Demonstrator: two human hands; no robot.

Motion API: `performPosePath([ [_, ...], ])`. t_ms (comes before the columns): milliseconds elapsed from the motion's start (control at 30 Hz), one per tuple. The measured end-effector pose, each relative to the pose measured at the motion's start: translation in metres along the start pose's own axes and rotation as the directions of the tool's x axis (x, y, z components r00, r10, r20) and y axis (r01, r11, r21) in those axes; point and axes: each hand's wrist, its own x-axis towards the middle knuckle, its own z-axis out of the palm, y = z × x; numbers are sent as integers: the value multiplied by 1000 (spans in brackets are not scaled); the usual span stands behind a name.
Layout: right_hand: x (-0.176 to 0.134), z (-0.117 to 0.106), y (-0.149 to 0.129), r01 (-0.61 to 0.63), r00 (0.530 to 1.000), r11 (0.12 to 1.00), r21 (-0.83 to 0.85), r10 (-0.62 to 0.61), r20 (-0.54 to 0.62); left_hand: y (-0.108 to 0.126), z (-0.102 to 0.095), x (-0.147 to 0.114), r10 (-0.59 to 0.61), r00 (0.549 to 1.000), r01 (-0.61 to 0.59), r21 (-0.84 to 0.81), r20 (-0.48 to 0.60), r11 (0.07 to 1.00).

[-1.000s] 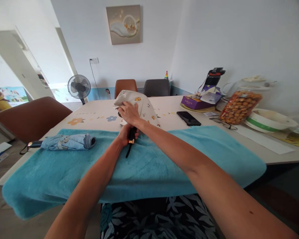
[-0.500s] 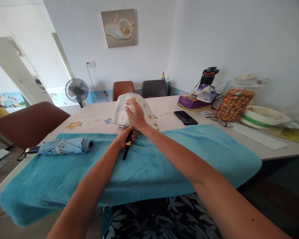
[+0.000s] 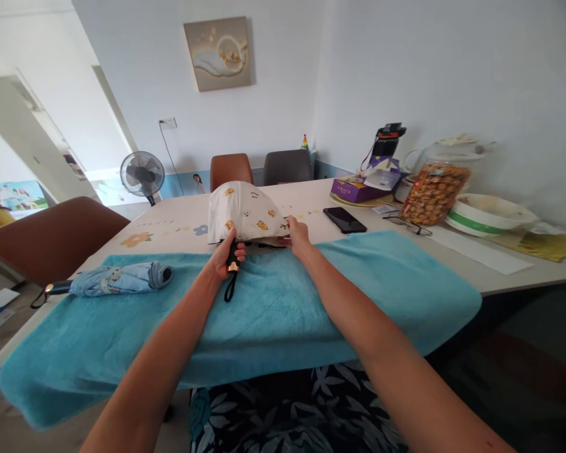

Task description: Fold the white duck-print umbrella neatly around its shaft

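A white umbrella (image 3: 248,211) with small orange and dark prints lies loosely folded, its canopy bulging away from me over the table. My left hand (image 3: 227,255) is wrapped round its black handle, which has a gold-coloured band and a wrist loop hanging toward me. At the canopy's right edge, my right hand (image 3: 299,236) pinches the fabric rim between thumb and fingers. A teal towel (image 3: 273,308) lies beneath both hands. To the left rests a rolled light-blue umbrella (image 3: 120,279) with a dark handle.
A black phone (image 3: 344,219) lies right of the umbrella. Farther right are eyeglasses (image 3: 408,225), a purple box (image 3: 351,190), a black bottle (image 3: 387,143), a jar of brown snacks (image 3: 431,195) and a white bowl (image 3: 488,217). A brown chair (image 3: 61,233) stands at the left.
My right hand has come down from the top of the canopy to its right rim and taken hold there. The canopy has spread to the right, and the handle has shifted slightly left.
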Motion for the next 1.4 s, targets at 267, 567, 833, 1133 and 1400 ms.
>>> performPosePath([
  [267,-10,-3,-3,-178,937,984,-4,170,304,2,0,-1,-24,999,23,-42,-30,999],
  [567,-18,0,-14,-188,886,906,379,-10,463,0,-3,6,53,995,-55,-20,-83,998],
  [833,-30,11,7,-235,781,972,25,174,599,1,-2,3,34,997,-34,-5,-65,999],
  [1133,-30,13,2,-268,830,942,200,120,545,-2,0,3,30,998,-28,41,-62,999],
  [1400,-29,23,12,43,967,991,130,-74,245,-1,-1,3,23,998,-19,55,-61,998],
])
